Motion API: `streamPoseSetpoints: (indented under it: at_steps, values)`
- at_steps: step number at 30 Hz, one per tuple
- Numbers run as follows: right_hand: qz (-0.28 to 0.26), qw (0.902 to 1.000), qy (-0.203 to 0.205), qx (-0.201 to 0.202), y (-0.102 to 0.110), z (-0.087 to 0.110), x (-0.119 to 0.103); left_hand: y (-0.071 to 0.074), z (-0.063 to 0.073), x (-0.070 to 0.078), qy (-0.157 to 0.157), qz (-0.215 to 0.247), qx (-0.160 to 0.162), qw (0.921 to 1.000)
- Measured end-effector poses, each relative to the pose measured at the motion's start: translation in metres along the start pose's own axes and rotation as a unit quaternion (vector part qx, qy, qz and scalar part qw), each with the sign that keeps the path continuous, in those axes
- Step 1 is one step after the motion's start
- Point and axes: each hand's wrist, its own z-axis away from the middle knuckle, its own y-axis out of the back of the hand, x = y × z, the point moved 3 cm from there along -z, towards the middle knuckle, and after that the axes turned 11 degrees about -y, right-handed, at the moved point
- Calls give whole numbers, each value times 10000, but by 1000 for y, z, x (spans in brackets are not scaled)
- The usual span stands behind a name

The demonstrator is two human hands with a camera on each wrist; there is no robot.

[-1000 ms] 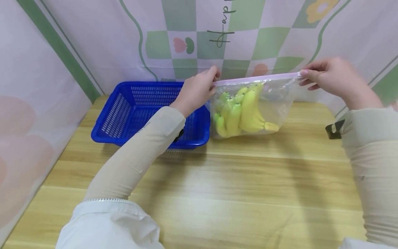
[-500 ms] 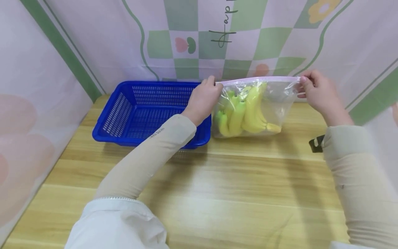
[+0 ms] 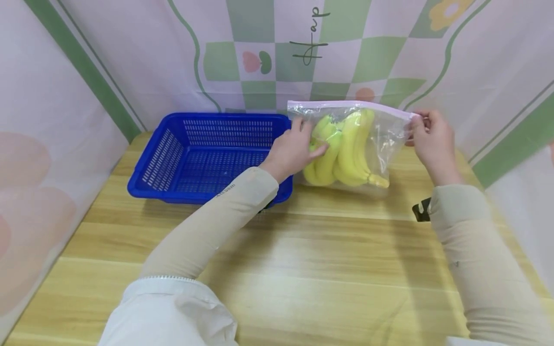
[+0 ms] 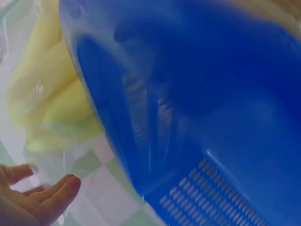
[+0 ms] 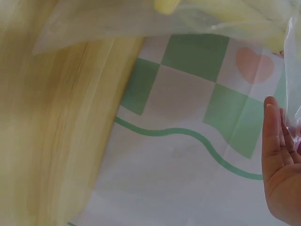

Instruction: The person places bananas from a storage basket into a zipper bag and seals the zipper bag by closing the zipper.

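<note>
A clear zip bag (image 3: 389, 137) with a pink top strip holds a bunch of yellow bananas (image 3: 352, 149). My right hand (image 3: 434, 146) pinches the bag's upper right corner between thumb and fingers. At the bag's left side is my left hand (image 3: 290, 150), its thumb stretched across the front over the bananas and its fingers loosely bent near the left edge. The left wrist view shows the fingers of this left hand (image 4: 40, 200) spread apart beside the plastic, pinching nothing. In the right wrist view the right hand (image 5: 282, 165) is partly cut off by the frame edge.
A blue perforated basket (image 3: 173, 193) stands just left of the bag, partly behind my left forearm. Wooden tabletop (image 3: 303, 269) stretches toward me. A patterned cloth (image 3: 255, 29) hangs behind. A black piece (image 3: 421, 210) sticks out beside my right sleeve.
My left hand has let go of the bag's upper left corner and moved down across its front. The right hand has shifted left and lower, still pinching its corner; the strip now slopes down rightward.
</note>
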Motion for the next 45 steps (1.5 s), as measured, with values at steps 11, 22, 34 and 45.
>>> streamPoseSetpoints:
  at_steps: [11, 22, 34, 45]
  values:
    - [-690, 9971, -85, 312, 4, 3, 13, -19, -1, 15, 649, 1303, -241, 9891]
    - [138, 9989, -430, -101, 0, 2, 33, -33, -7, 30, 521, 1391, -210, 9887]
    - [735, 9970, -124, 215, -11, 2, 35, -36, -11, 33, 756, 1542, 30, 9851]
    - [545, 9651, 243, -2549, -27, 15, 38, -40, -10, 31, 874, 1217, 198, 9885]
